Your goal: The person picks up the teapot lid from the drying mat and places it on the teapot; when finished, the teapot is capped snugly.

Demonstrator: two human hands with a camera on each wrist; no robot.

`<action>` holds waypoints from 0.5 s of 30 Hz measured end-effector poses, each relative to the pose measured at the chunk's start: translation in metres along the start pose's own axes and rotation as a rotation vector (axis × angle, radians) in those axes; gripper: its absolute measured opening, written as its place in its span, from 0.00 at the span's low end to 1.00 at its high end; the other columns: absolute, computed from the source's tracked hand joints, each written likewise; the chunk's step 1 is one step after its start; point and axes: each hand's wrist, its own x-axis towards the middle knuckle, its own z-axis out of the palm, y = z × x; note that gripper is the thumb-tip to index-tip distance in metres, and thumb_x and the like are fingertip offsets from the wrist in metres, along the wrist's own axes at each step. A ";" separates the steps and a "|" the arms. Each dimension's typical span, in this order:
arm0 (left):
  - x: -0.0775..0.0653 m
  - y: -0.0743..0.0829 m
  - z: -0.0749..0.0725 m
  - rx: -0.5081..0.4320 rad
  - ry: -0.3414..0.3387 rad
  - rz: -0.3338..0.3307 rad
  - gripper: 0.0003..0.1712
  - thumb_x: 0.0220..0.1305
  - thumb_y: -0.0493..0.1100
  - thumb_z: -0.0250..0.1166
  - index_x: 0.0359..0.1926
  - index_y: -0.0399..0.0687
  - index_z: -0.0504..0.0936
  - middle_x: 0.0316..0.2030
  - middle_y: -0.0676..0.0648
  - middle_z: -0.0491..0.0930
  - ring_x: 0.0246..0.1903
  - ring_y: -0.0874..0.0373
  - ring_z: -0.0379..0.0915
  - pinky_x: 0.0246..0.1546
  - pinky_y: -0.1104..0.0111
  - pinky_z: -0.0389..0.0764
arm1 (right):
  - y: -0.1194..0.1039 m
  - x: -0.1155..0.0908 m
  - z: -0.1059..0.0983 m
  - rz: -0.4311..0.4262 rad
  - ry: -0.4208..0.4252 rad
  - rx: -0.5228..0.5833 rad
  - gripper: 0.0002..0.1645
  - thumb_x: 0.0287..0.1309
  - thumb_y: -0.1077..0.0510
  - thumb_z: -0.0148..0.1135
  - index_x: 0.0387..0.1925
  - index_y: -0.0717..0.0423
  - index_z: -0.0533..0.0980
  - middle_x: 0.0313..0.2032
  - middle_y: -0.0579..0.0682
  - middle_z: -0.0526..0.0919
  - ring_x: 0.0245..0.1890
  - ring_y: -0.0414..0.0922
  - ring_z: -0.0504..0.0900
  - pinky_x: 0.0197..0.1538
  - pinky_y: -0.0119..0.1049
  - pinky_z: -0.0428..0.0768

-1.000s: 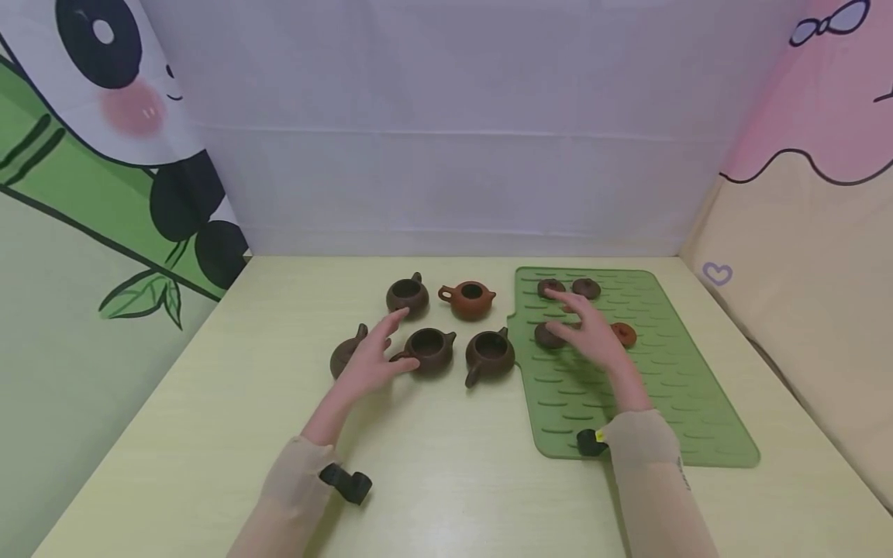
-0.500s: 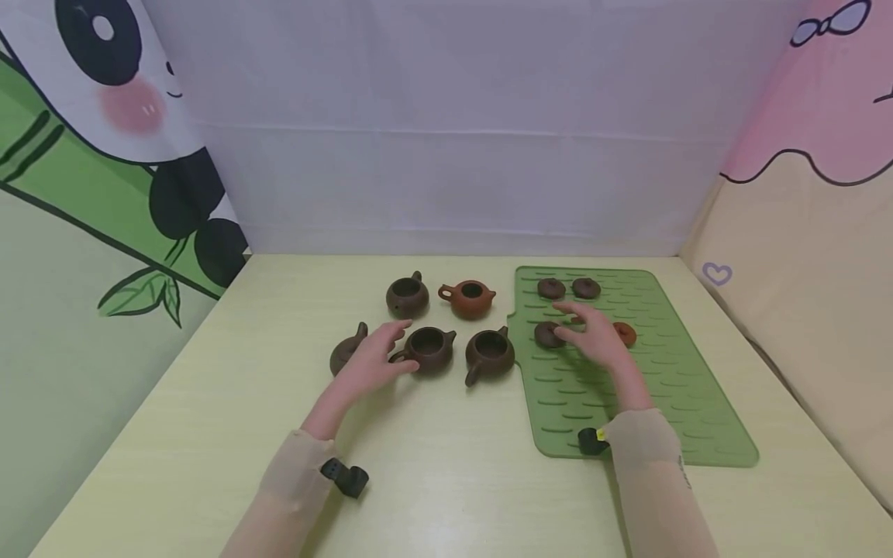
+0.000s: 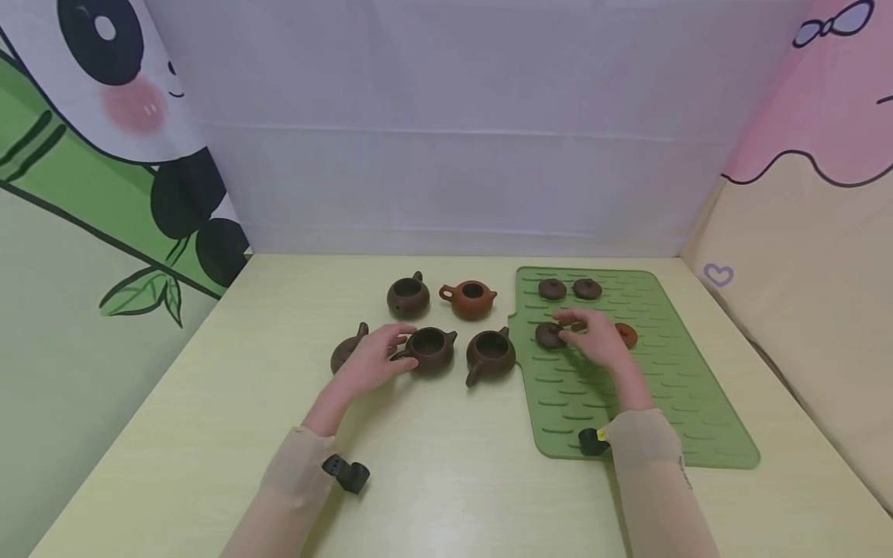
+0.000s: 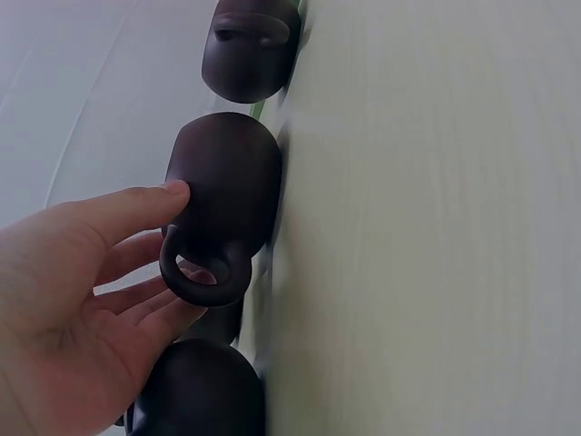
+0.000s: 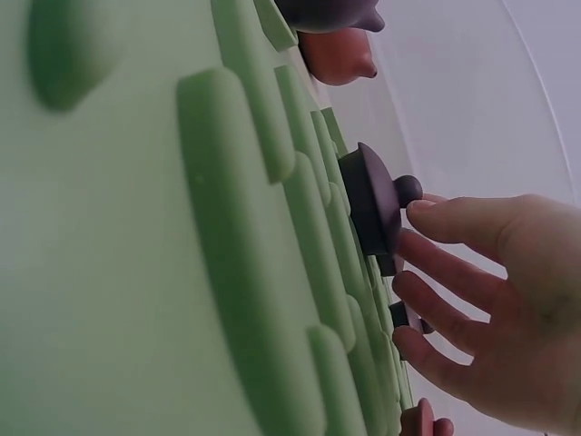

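Observation:
In the head view, a dark brown lidless teapot (image 3: 430, 350) stands in the front row. My left hand (image 3: 372, 359) holds it at its handle side. In the left wrist view, the thumb lies on the teapot's body (image 4: 227, 173), and the other fingers (image 4: 136, 300) reach behind the loop handle. My right hand (image 3: 595, 339) is over the green mat (image 3: 642, 418), thumb and index finger pinching the knob of a dark round lid (image 3: 549, 336). That lid (image 5: 368, 200) sits on the mat in the right wrist view; the index fingertip is mostly hidden behind the knob.
More dark teapots stand at the left (image 3: 343, 355), back (image 3: 408, 297) and right (image 3: 491, 355), with a reddish teapot (image 3: 471, 301) behind. Further dark lids (image 3: 552, 289) and a reddish lid (image 3: 625, 335) lie on the mat. A pale cloth wall (image 3: 453, 186) rises behind the table.
Both hands have narrowed their spread. My left index finger has come in toward the teapot, and my right fingers have drawn back from the far lids to the near dark lid's knob.

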 end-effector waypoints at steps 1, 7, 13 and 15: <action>0.000 0.000 0.000 0.002 0.000 0.006 0.31 0.62 0.39 0.69 0.65 0.37 0.70 0.65 0.34 0.72 0.62 0.35 0.73 0.63 0.49 0.75 | 0.000 0.000 0.000 0.001 0.001 0.003 0.22 0.67 0.64 0.57 0.61 0.60 0.75 0.59 0.64 0.79 0.56 0.62 0.77 0.53 0.54 0.79; 0.002 -0.003 0.001 -0.041 -0.019 0.026 0.28 0.63 0.36 0.67 0.63 0.37 0.72 0.62 0.35 0.75 0.61 0.39 0.75 0.62 0.51 0.76 | 0.005 0.002 0.002 0.019 0.003 0.024 0.20 0.67 0.63 0.58 0.60 0.60 0.76 0.58 0.63 0.80 0.56 0.61 0.78 0.54 0.53 0.78; 0.002 -0.004 0.003 -0.080 -0.024 0.032 0.28 0.64 0.35 0.66 0.64 0.36 0.71 0.62 0.36 0.75 0.61 0.40 0.75 0.62 0.52 0.76 | 0.006 0.004 0.001 0.080 0.001 0.024 0.16 0.67 0.60 0.59 0.55 0.56 0.79 0.57 0.60 0.81 0.55 0.59 0.80 0.54 0.51 0.78; 0.002 -0.003 0.003 -0.085 -0.022 0.027 0.28 0.64 0.35 0.66 0.64 0.37 0.71 0.62 0.36 0.75 0.61 0.40 0.75 0.63 0.52 0.76 | 0.006 0.005 0.001 0.094 -0.002 0.020 0.16 0.67 0.59 0.59 0.54 0.55 0.80 0.57 0.60 0.81 0.55 0.59 0.80 0.53 0.51 0.78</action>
